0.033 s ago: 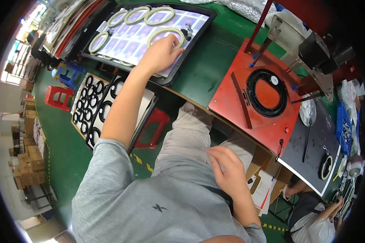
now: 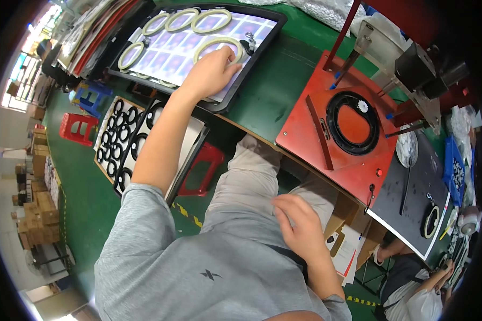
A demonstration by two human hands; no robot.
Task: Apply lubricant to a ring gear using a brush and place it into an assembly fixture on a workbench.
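Left hand (image 2: 211, 68) rests on pale ring (image 2: 218, 47); right hand (image 2: 299, 223) in lap.

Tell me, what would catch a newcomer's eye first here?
Probably the bright red fixture plate at right on the green table, holding a black ring. Next, the left hand reaching out onto a pale ring in the black tray, while the right hand rests on the lap.

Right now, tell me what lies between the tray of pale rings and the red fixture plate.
In the head view, only bare green tabletop separates the black tray from the red fixture plate. The left hand rests on a pale ring in the tray.
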